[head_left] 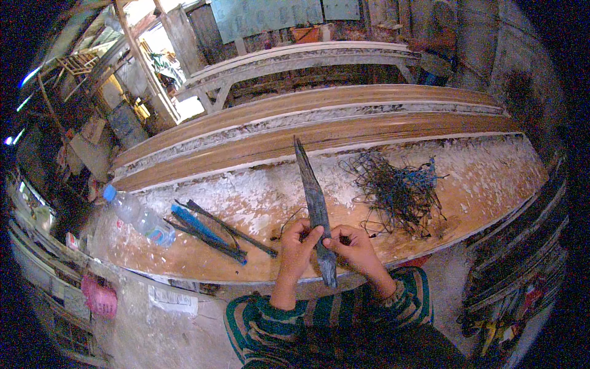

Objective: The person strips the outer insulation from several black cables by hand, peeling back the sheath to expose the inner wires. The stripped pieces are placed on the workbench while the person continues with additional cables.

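A long, dark grey, flat bundle of strips (314,200) with a pointed far end and a frayed near end stands out from my hands, over the worktable. My left hand (298,249) pinches it from the left near its lower part, thumb on top. From the other side my right hand (356,251) grips the same bundle, its thumb close to the left one. A tangled heap of thin black and blue cords (399,195) lies to the right. To the left are dark strips (230,226) and a blue strip (203,224) lying at a slant.
A clear plastic bottle with a blue cap (142,214) lies at the table's left. Wooden boards (344,130) run along the back of the paint-flecked worktable (485,169). Behind stands a long pale bench (295,61). A pink basket (99,296) is at lower left.
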`<state>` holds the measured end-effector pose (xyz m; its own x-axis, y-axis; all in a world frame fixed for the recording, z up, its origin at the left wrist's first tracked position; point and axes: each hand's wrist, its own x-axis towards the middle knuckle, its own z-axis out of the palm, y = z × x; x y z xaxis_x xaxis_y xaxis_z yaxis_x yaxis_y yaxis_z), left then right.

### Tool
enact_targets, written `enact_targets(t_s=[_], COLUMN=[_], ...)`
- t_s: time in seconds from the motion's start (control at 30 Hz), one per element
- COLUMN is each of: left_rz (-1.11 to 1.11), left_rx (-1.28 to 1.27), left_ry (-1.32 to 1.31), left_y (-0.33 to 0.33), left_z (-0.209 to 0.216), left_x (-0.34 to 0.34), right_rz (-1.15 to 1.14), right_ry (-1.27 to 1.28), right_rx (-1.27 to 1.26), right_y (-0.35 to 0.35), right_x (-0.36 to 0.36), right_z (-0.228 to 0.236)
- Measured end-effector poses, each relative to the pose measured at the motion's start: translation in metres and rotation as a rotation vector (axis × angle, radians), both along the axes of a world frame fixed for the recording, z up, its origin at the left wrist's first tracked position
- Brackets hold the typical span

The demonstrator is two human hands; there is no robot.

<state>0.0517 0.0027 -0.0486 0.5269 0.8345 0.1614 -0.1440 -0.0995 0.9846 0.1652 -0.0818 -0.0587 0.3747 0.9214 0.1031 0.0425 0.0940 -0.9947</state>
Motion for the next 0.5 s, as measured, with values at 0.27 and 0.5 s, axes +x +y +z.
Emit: enact_targets(t_s=[0.27, 0.5], left_rz=[0.043, -0.097], left_rx=[0.048, -0.014], left_ry=[-0.044, 0.004], left_y=[0.004, 0.001], left_z=[-0.002, -0.004], left_x=[-0.001, -0.001], right_rz=[0.033, -0.057], right_ry=[0.025, 0.191], right_rx=[-0.051, -0.01], right_y=[-0.001, -0.002], right_x=[0.0, -0.001], right_z=[0.003, 0.012])
